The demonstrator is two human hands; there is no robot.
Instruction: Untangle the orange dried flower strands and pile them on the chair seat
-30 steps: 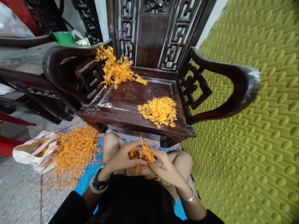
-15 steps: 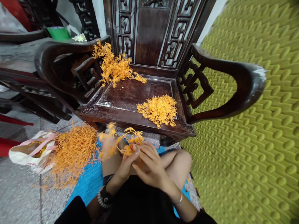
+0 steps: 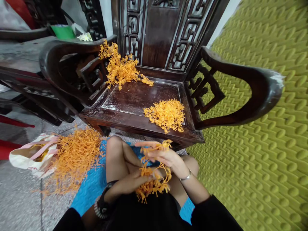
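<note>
Right hand [image 3: 166, 157] has lifted, pinching a few orange strands [image 3: 156, 146]; left hand [image 3: 134, 181] grasps the lap bundle [image 3: 152, 186].

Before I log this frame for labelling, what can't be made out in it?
- Left hand, head view: its palm is covered by the orange strands, so the grip is unclear.
- Right hand: fingertips partly behind strands.
- Cloth bag: its contents are hidden by its rim and the strand pile.
- Green item on the far table: too small to identify.
</note>
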